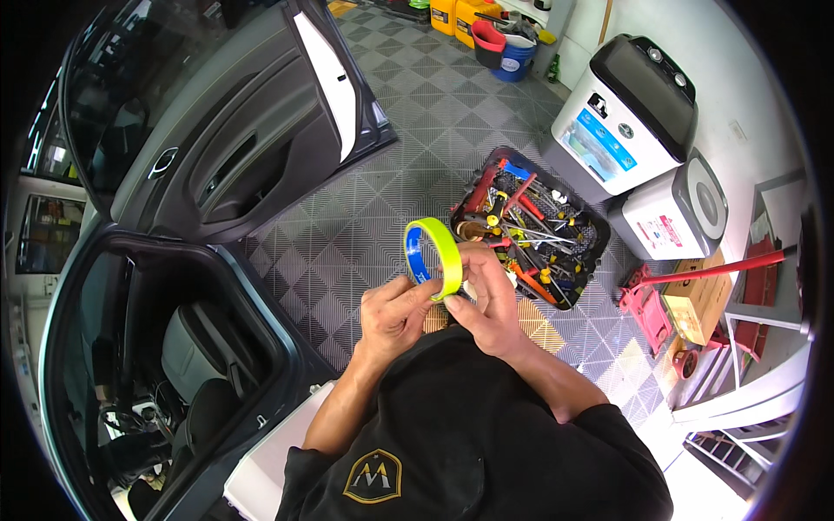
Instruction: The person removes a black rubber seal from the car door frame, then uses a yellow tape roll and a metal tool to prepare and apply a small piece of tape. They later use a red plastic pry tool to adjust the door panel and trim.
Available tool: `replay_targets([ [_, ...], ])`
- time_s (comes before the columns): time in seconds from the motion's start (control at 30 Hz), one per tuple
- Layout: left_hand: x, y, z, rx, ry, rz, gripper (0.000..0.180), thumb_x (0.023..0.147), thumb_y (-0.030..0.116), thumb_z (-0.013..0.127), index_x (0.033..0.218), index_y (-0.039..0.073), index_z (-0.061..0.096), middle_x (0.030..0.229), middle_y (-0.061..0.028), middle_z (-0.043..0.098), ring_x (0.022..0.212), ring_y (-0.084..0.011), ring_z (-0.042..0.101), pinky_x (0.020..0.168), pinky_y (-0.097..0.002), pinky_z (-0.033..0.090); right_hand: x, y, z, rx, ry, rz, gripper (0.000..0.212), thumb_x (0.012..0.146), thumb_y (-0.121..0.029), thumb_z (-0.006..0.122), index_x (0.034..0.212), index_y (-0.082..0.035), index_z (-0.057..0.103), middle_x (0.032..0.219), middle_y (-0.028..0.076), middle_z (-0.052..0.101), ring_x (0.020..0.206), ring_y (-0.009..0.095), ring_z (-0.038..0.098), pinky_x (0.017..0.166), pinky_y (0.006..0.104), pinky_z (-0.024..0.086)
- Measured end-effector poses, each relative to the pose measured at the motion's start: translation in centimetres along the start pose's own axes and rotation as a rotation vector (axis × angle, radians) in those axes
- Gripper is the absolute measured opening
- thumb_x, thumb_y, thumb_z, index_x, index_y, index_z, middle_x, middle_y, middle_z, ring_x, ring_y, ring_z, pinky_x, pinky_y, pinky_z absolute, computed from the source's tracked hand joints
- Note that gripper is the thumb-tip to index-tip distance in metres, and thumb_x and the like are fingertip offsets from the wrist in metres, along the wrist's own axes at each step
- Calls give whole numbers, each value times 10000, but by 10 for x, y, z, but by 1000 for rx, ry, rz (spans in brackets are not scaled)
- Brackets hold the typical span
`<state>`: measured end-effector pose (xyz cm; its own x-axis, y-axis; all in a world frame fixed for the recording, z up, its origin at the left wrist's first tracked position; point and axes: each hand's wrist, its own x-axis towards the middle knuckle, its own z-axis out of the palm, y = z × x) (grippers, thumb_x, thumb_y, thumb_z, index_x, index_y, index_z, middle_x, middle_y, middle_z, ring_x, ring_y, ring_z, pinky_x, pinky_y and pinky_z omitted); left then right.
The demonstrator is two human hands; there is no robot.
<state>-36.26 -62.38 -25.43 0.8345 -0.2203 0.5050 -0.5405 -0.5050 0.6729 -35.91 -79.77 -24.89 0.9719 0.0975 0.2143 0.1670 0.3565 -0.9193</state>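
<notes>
A roll of bright yellow-green tape (450,256) with a blue inner core is held up in front of my chest. My left hand (393,314) pinches its lower edge between thumb and fingers. On the other side, my right hand (488,300) grips the roll, its thumb near the bottom and its fingers against the outer face. Part of the right fingertips is hidden behind the tape. Beyond my right hand, a black crate (593,260) of hand tools sits on the floor.
A car stands at the left with its door (252,130) wide open. Two white-and-grey washing machines (630,122) line the right wall. A red floor jack (647,313) with a long handle lies near cardboard boxes (702,291). Buckets (514,61) and yellow canisters (456,17) stand far back.
</notes>
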Motion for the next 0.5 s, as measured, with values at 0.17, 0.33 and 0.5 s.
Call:
replay_targets([
  [0.17, -18, -20, -11, -124, -40, -102, 279, 861, 82, 780, 1138, 65, 751, 714, -30, 604, 525, -140, 544, 483, -298, 427, 18, -10, 12, -360, -235, -219, 115, 898, -86, 720, 962, 8, 705, 1065, 127, 682, 1131, 301, 608, 959, 405, 476],
  [0.33, -12, -13, -76, -742, -48, -705, 348, 1041, 264, 641, 1255, -6, 684, 705, 68, 564, 544, 5, 411, 481, -188, 319, 20, -7, 32, -620, -317, -306, 105, 870, -68, 743, 932, 6, 702, 987, 84, 690, 1203, 319, 602, 999, 447, 479],
  [0.5, -1, -6, -114, -728, -130, -668, 233, 1007, 183, 682, 1138, -3, 733, 725, 39, 623, 571, -24, 473, 508, -219, 377, 13, 17, 65, -712, -447, -275, 114, 852, -7, 707, 963, 16, 704, 1172, 121, 672, 1383, 373, 503, 1072, 469, 469],
])
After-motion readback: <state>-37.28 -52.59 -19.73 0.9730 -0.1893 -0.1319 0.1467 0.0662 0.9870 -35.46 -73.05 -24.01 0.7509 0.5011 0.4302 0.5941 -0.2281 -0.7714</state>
